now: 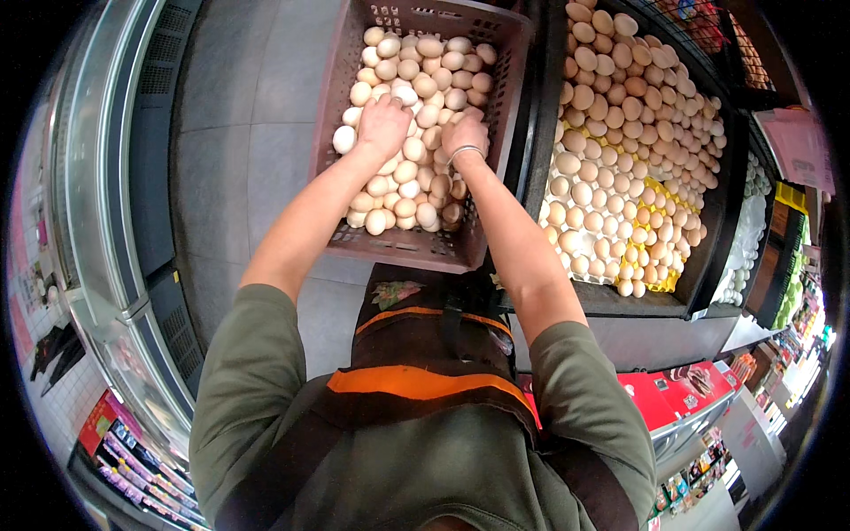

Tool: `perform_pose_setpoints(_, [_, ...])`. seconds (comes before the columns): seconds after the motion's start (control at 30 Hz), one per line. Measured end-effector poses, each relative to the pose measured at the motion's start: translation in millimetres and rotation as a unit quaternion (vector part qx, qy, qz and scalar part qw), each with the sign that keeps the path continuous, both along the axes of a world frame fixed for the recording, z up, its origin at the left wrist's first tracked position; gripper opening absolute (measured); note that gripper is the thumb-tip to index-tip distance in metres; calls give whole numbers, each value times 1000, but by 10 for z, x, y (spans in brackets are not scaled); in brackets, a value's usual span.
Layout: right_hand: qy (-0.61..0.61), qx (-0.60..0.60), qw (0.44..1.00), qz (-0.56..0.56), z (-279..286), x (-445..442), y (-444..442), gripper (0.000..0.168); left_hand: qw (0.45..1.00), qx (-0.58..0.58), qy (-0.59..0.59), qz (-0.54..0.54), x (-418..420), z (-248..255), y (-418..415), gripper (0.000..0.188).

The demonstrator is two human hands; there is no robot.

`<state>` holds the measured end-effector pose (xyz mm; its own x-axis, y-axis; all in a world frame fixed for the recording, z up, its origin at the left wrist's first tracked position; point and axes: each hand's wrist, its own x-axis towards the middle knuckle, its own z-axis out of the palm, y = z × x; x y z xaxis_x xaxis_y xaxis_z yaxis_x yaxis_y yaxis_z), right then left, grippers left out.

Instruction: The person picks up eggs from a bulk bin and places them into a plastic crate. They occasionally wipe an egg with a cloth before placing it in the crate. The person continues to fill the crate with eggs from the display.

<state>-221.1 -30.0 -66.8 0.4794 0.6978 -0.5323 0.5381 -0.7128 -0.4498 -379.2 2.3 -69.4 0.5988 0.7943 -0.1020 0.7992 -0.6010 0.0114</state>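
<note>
Before me stands a brown perforated plastic crate [415, 253] holding many loose pale and tan eggs [404, 172]. My left hand [385, 126] reaches into the heap, back of the hand up, its fingertips against a whiter egg [405, 95]. On the crate's right side, my right hand [466, 133] is down among the eggs, with a bracelet at its wrist. The fingers of both hands are partly hidden, so whether either has an egg in its grasp does not show.
To the right, a dark-edged display bin [614, 305] carries stacked eggs, some in a pale egg tray [584, 242] and yellow trays [654, 282]. A glass-fronted display case [109, 199] runs along the left. Grey floor tiles [219, 99] lie between the case and crate.
</note>
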Motion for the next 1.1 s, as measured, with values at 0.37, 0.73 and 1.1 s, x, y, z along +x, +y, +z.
perform_pose_setpoints(0.37, [17, 61, 998, 18, -111, -15, -194, 53, 997, -53, -54, -8, -127, 248, 17, 47])
perform_pose_setpoints(0.73, [6, 268, 941, 207, 1500, 645, -1983, 32, 694, -343, -603, 195, -171, 947, -810, 45])
perform_pose_setpoints(1.1, [-134, 203, 954, 176, 1326, 1161, -3385, 68, 128, -657, -718, 191, 194, 1333, -1532, 52])
